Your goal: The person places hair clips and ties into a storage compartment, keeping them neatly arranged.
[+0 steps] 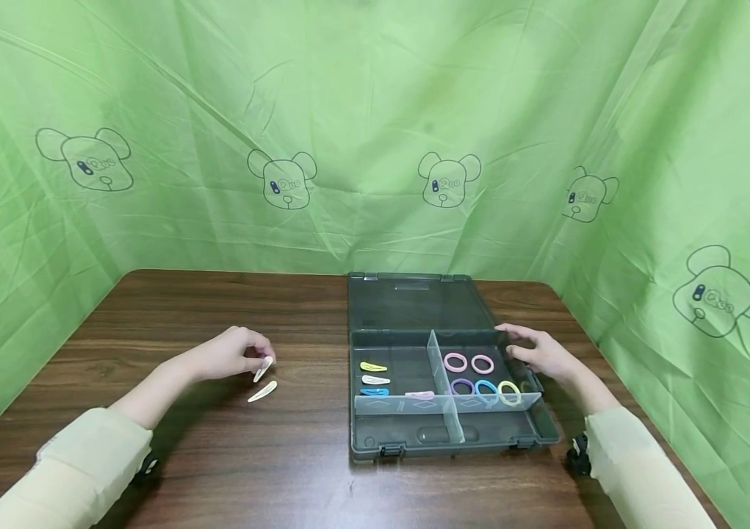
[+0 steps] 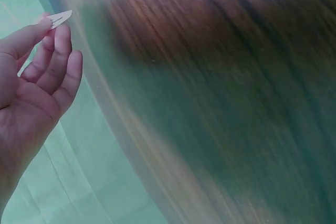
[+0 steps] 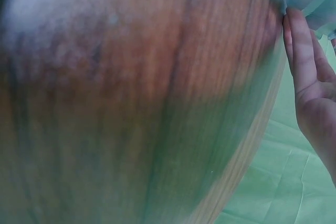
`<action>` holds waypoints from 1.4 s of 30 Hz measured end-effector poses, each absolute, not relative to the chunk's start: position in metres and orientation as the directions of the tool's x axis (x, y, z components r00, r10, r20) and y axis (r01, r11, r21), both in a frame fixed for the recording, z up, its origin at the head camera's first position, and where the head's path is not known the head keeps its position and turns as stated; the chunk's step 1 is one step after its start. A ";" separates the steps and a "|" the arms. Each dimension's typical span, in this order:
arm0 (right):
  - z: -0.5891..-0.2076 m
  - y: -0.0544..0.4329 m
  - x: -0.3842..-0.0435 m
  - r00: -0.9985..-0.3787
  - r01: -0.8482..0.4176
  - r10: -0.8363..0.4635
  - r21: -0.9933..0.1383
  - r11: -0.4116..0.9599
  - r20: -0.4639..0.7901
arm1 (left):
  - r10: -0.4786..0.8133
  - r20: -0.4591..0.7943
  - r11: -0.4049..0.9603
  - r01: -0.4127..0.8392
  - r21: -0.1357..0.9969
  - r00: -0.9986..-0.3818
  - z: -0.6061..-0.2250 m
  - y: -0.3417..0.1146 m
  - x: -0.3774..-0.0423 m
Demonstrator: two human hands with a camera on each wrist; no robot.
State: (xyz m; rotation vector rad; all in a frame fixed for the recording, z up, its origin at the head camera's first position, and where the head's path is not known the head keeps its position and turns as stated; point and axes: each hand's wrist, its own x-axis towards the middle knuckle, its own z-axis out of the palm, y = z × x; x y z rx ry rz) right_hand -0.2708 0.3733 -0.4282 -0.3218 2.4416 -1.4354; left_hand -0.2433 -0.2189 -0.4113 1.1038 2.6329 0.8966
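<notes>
My left hand (image 1: 236, 354) pinches a pale snap hair clip (image 1: 263, 369) between thumb and fingertips, over the left part of the table; this clip (image 2: 60, 19) also shows in the left wrist view. Just below it a second cream hair clip (image 1: 262, 391) lies on the wood. On the right stands a grey see-through divided box (image 1: 375, 445) with its lid (image 1: 414, 305) laid back. Its large left compartment has yellow, white, blue and pink hair clips; pink, purple, blue and yellow hair ties lie in the upper right one. My right hand (image 1: 543, 356) rests at the box's right edge, fingers extended.
The brown wooden table (image 1: 295, 463) carries the box and clips. Clear dividers (image 1: 441, 367) split the box into compartments. A green curtain (image 1: 361, 110) printed with bear faces hangs behind the table and along both sides.
</notes>
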 end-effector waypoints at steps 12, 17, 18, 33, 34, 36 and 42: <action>-0.428 0.375 -0.271 -0.935 -0.048 -0.330 -0.872 0.486 -0.133 | 0.587 0.149 0.607 0.555 0.569 -0.795 -0.396 -0.205 -0.238; -0.428 0.374 -0.271 -0.933 -0.041 -0.333 -0.875 0.483 -0.139 | 0.590 0.174 0.577 0.562 0.593 -0.789 -0.387 -0.199 -0.235; -0.427 0.374 -0.271 -0.933 -0.042 -0.333 -0.875 0.483 -0.139 | 0.592 0.180 0.570 0.566 0.596 -0.786 -0.385 -0.197 -0.235; -0.428 0.374 -0.270 -0.935 -0.045 -0.330 -0.876 0.480 -0.133 | 0.544 0.260 0.560 0.576 0.595 -0.798 -0.349 -0.172 -0.226; -0.428 0.374 -0.270 -0.934 -0.048 -0.331 -0.876 0.480 -0.131 | 0.537 0.269 0.558 0.576 0.598 -0.800 -0.347 -0.171 -0.226; -0.428 0.375 -0.270 -0.934 -0.053 -0.333 -0.875 0.482 -0.127 | 0.525 0.284 0.550 0.575 0.606 -0.802 -0.344 -0.167 -0.225; -0.428 0.375 -0.270 -0.933 -0.051 -0.336 -0.873 0.485 -0.131 | 0.491 0.310 0.534 0.562 0.631 -0.814 -0.337 -0.153 -0.225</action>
